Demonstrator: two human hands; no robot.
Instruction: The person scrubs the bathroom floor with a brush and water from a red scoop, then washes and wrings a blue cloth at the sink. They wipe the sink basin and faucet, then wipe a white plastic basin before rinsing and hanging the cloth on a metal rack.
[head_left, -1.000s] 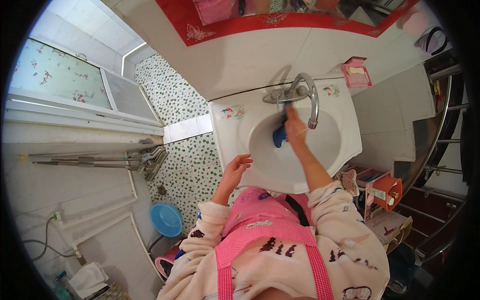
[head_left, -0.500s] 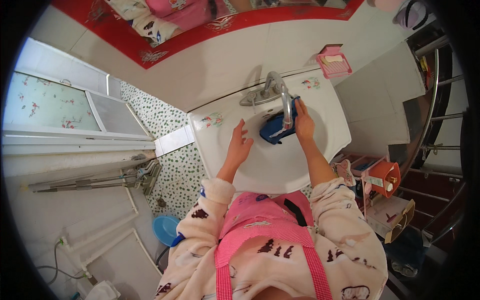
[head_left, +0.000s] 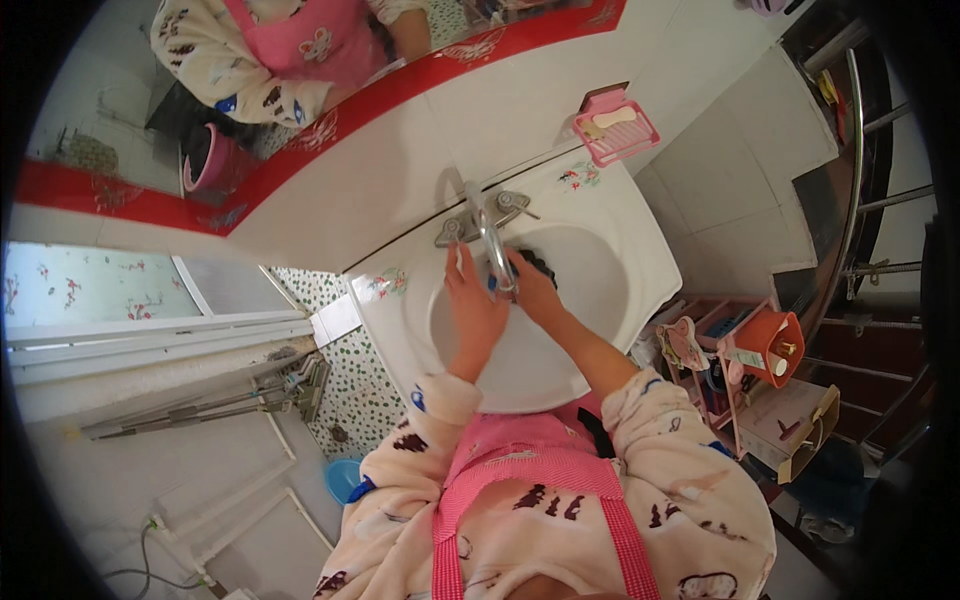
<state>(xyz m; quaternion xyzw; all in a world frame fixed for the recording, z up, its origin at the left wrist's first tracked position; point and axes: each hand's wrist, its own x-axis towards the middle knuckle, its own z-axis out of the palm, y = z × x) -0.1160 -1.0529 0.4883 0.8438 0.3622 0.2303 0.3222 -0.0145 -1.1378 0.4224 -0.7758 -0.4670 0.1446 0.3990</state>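
Over the white washbasin (head_left: 640, 240), both my hands are close together at the curved chrome faucet (head_left: 490, 238). My right hand (head_left: 536, 294) is closed on a dark blue and black item (head_left: 539, 263) beneath the spout. Most of that item is hidden by the hand and spout, so its kind cannot be made out. To the left of the spout, my left hand (head_left: 474, 312) has its fingers stretched up toward the faucet's left handle (head_left: 453, 230). Whether its fingertips touch the handle is unclear.
A pink soap dish (head_left: 625, 138) holding soap hangs on the wall at the back right. On the right stand a pink rack (head_left: 730, 385) and an orange container (head_left: 772, 345). A red-framed mirror (head_left: 400, 95) is above the basin, and a blue tub (head_left: 343, 480) sits at lower left.
My left hand has moved in beside the faucet. My right hand has shifted left and nearer the spout, covering most of the dark blue item. The whole view has turned and shifted.
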